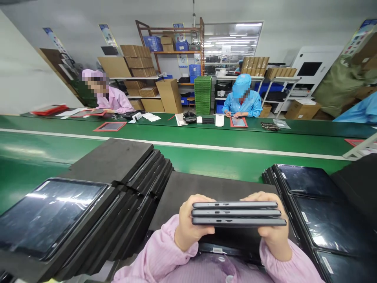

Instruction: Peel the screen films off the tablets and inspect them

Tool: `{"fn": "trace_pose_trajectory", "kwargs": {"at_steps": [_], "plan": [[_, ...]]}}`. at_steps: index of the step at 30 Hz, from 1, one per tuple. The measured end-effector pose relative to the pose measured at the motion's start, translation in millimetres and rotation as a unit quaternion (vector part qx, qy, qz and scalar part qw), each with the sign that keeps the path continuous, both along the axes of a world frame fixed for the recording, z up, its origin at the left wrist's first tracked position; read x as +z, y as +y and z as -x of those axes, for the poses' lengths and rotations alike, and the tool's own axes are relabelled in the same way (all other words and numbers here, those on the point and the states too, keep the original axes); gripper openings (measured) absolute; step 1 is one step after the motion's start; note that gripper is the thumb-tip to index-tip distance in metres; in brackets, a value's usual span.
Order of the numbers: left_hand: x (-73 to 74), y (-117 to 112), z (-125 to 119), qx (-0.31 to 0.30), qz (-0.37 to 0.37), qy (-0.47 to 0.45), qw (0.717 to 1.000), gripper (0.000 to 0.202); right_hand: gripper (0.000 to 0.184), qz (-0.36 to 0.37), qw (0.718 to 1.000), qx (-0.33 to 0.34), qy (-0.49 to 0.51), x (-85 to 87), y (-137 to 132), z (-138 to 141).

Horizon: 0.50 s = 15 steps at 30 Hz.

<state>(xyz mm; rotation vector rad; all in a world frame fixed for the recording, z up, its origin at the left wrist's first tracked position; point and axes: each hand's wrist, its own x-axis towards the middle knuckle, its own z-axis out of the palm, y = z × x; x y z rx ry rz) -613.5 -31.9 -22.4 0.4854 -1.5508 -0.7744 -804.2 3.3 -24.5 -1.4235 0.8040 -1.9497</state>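
Note:
A stack of three thin grey tablets point(235, 212) is held level in front of me, edges with small ports facing my eyes. My left hand point(190, 222) is closed round the stack's left end, thumb below and fingers on top. Round the right end, my right hand point(272, 224) grips in the same way. Beneath the stack lies a black foam tray point(206, 184). Close to my body, the edge of another dark tablet point(226, 251) with a white label shows under the hands, partly hidden by them.
Stacked foam trays point(118, 157) and a wrapped tablet point(53, 212) stand at left. More tablets point(326, 220) lie in trays at right. Behind runs a green conveyor point(200, 157). Across it sit a person in pink point(116, 100) and one in blue point(250, 103) handling a tablet.

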Motion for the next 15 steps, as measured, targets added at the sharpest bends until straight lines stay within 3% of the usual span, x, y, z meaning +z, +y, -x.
{"fn": "trace_pose_trajectory", "kwargs": {"at_steps": [12,15], "plan": [[-3.4,10.2,-5.4,-0.027,0.031,-0.036,0.999,0.052,0.05,0.019,0.999,0.013,0.023,-2.9,10.5,3.8],[-2.8,9.9,-8.2,-0.043,0.02,-0.02,0.999,0.05,0.051,0.04,0.996,0.046,0.06,-9.9,4.2,10.3]]}}
